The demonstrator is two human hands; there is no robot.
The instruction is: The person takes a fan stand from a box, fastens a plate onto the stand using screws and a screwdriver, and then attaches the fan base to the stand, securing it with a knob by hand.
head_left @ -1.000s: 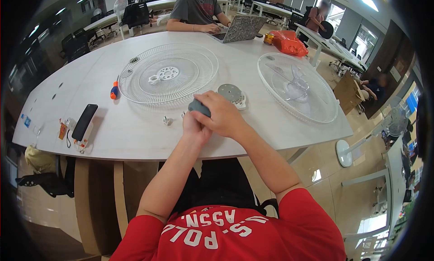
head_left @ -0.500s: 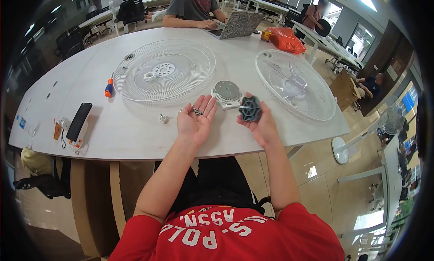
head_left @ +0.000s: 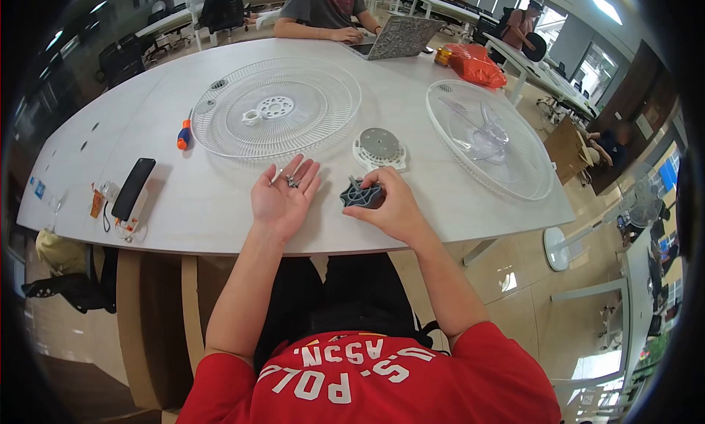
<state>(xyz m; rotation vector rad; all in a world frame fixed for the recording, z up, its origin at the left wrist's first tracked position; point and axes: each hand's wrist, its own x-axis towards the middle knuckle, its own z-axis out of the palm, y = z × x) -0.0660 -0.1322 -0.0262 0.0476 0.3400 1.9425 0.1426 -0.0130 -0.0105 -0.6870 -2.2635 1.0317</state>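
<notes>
Palm up above the table's front part, my left hand (head_left: 283, 204) has its fingers spread, with several small metal screws (head_left: 293, 182) lying on it. My right hand (head_left: 393, 207) grips a dark grey lobed knob (head_left: 360, 195) between thumb and fingers, its hollow ribbed side showing. Just beyond that hand, a round grey and white part (head_left: 380, 145) lies on the table. A white wire fan grille (head_left: 308, 123) with a small white ring nut (head_left: 252, 118) on it lies behind my left hand. At the right is another grille with clear fan blades (head_left: 485, 139).
On the white table (head_left: 176, 218) are an orange and blue screwdriver (head_left: 184, 134), a black-topped device (head_left: 134, 189), an orange-red bag (head_left: 476, 66) and a small jar (head_left: 443, 55). Across it a person (head_left: 327, 13) uses a laptop (head_left: 400, 38). A standing fan (head_left: 557, 248) is on the right.
My hands came apart, leaving screws on my opened left palm and the knob in my right hand. Lately my left hand shifted left, and my right hand moved left and tilted the knob.
</notes>
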